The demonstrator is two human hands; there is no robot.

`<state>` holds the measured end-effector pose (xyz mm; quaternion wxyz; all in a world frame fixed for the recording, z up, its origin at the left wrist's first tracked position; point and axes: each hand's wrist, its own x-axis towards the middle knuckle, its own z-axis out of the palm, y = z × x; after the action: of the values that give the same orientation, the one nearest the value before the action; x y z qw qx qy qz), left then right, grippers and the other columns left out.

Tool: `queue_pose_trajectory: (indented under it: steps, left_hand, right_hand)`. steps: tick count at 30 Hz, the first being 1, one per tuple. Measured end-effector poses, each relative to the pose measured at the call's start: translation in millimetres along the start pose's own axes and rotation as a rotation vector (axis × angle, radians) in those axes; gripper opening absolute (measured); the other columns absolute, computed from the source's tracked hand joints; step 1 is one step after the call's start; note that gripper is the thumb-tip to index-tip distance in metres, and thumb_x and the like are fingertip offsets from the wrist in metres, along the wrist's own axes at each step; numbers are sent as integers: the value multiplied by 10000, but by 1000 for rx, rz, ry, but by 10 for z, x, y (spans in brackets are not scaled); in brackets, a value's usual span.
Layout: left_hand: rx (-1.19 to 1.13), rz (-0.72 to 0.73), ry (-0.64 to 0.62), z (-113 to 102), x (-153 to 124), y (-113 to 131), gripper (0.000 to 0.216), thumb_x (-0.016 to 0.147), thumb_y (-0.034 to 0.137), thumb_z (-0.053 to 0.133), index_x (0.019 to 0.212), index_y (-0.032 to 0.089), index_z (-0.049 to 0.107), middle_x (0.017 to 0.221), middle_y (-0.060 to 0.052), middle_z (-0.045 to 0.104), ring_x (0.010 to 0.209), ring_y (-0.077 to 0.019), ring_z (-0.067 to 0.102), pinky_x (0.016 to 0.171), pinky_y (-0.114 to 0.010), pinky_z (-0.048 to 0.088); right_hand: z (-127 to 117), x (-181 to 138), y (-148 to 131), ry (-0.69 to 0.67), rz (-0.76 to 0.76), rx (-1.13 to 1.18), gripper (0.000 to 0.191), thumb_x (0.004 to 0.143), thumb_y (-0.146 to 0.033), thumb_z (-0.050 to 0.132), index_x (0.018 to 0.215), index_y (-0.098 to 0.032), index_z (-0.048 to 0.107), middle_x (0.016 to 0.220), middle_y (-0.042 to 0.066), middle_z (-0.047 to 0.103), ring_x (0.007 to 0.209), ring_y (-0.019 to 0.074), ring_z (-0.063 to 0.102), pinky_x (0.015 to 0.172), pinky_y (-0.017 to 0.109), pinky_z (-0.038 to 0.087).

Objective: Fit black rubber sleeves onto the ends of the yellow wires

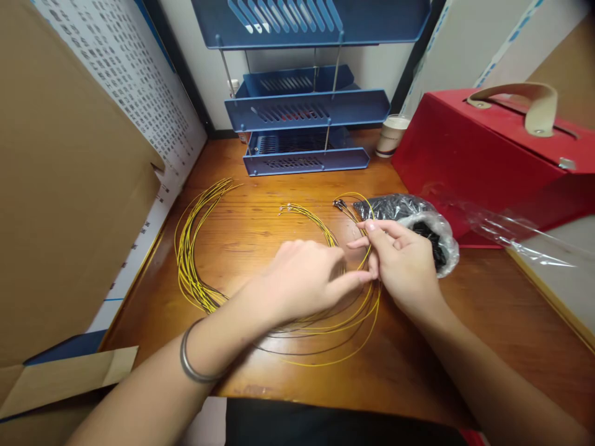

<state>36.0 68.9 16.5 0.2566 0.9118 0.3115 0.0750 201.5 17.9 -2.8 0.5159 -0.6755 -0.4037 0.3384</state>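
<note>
My right hand (403, 257) pinches a thin yellow cable (372, 207) between thumb and index finger, near the cable's looped upper end. Beside it, my left hand (307, 277) has its fingers curled, and its thumb reaches to the right hand's fingers. What the left fingers hold, if anything, is hidden. A loose coil of yellow and black cables (320, 224) runs under my left hand, with small metallic tips at its upper left end. Dark connectors (341, 204) gather just above my right hand.
A separate bundle of yellow and black cables (186, 266) curves at the left. Behind my right hand lies a clear plastic bag (449, 248) with black pieces. A blue tray rack (307, 162), paper cup (392, 137) and red box (441, 161) stand at the back; cardboard (69, 186) borders the left.
</note>
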Motion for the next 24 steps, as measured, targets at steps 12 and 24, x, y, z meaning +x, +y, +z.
queue_pose_trajectory:
  steps: [12, 24]
  left_hand:
    - [140, -38, 148, 148, 8, 12, 315, 970, 370, 463, 837, 232, 713, 751, -48, 739, 661, -257, 688, 553, -307, 286]
    - [-416, -118, 300, 180, 59, -44, 298, 978, 366, 498, 775, 192, 629, 602, 36, 603, 527, -102, 494, 579, -249, 320]
  right_hand:
    - [41, -8, 15, -95, -66, 48, 381, 841, -496, 737, 998, -151, 697, 952, 97, 773, 669, 117, 686, 612, 217, 580]
    - [-31, -32, 46, -267, -135, 308, 268, 901, -455, 699, 816, -205, 653, 720, -17, 632, 653, 93, 596, 648, 220, 497]
